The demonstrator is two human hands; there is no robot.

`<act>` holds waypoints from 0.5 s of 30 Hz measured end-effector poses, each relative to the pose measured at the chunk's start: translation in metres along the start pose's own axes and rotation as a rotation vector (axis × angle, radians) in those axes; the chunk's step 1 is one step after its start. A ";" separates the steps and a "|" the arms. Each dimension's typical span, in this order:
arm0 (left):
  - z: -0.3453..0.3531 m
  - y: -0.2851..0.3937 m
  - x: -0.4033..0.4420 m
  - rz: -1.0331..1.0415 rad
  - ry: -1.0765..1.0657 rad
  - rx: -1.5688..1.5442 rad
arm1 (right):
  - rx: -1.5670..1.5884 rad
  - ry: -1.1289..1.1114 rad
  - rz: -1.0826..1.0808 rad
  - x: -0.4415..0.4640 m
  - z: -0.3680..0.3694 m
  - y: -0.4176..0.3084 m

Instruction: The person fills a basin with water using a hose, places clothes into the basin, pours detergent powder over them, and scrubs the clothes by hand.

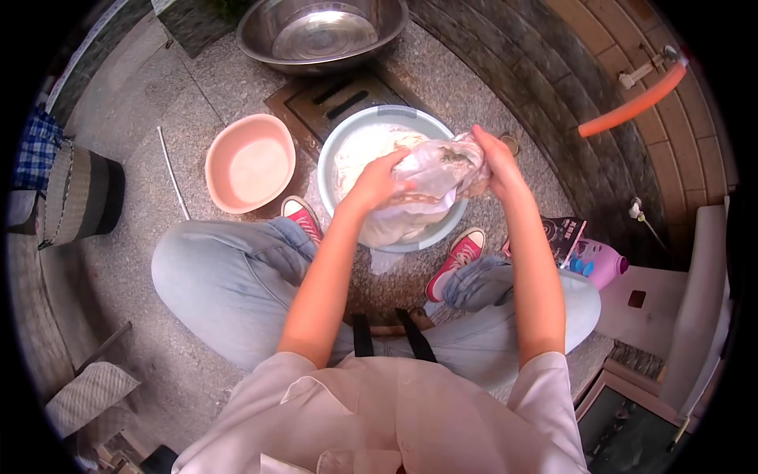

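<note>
A wet, pale piece of cloth [434,170] with a greenish mark is stretched between my hands over a light blue basin [325,170]. My left hand [380,186] grips its left side, fingers closed on the fabric. At the right end, my right hand [496,162] holds a bunched part, thumb uppermost. Whitish suds [363,150] and more soaked fabric [395,225] fill the basin below. The lower part of the cloth hangs into the basin.
A pink basin [251,163] lies to the left and a large steel basin [324,35] beyond a drain cover [347,99]. On the right are a purple bottle [602,265], a dark packet [557,237] and an orange hose [636,103]. A woven basket [79,193] stands far left.
</note>
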State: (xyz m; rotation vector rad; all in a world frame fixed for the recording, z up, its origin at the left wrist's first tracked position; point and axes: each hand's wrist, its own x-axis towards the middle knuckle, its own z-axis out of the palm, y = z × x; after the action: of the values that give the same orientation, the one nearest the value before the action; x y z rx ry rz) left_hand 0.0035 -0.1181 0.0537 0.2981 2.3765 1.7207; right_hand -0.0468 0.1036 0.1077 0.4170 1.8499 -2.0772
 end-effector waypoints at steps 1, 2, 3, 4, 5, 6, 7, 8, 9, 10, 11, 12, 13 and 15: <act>0.002 -0.003 0.000 -0.019 0.015 -0.062 | -0.005 0.000 -0.014 0.000 0.001 0.000; 0.001 -0.001 0.000 -0.019 0.018 -0.061 | -0.006 -0.003 -0.015 -0.004 0.005 -0.004; -0.001 0.000 0.000 -0.065 -0.001 -0.132 | -0.064 -0.019 -0.083 -0.010 0.009 -0.007; -0.003 0.001 -0.001 -0.111 -0.019 -0.203 | -0.122 -0.036 -0.151 -0.016 0.013 -0.010; -0.005 0.003 -0.001 -0.112 -0.016 -0.203 | -0.123 -0.039 -0.151 -0.021 0.016 -0.013; -0.008 0.004 -0.001 -0.149 -0.014 -0.219 | -0.316 -0.095 -0.244 -0.024 0.019 -0.015; -0.011 0.005 -0.001 -0.186 -0.012 -0.235 | -0.510 -0.151 -0.338 -0.028 0.021 -0.015; -0.013 0.001 0.000 -0.187 -0.010 -0.236 | -0.510 -0.153 -0.338 -0.029 0.024 -0.008; -0.013 -0.004 0.000 -0.196 -0.005 -0.293 | -0.835 -0.106 -0.499 -0.028 0.028 0.004; -0.013 -0.008 0.001 -0.204 -0.001 -0.350 | -1.161 -0.054 -0.660 -0.028 0.032 0.015; -0.014 -0.008 0.000 -0.203 0.000 -0.351 | -1.244 -0.120 -0.611 -0.032 0.037 0.025; -0.014 -0.009 0.000 -0.217 0.018 -0.363 | -1.245 -0.120 -0.612 -0.031 0.038 0.040; -0.014 -0.009 0.000 -0.232 0.037 -0.375 | -1.195 -0.136 -0.541 -0.027 0.037 0.059; -0.010 -0.012 0.000 -0.200 0.055 -0.391 | -1.144 -0.152 -0.471 -0.018 0.033 0.082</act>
State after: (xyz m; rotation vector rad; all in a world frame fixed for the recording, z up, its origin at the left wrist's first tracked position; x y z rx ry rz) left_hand 0.0004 -0.1309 0.0455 -0.0450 1.9621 2.0562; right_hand 0.0047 0.0631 0.0452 -0.4853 2.7774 -0.8603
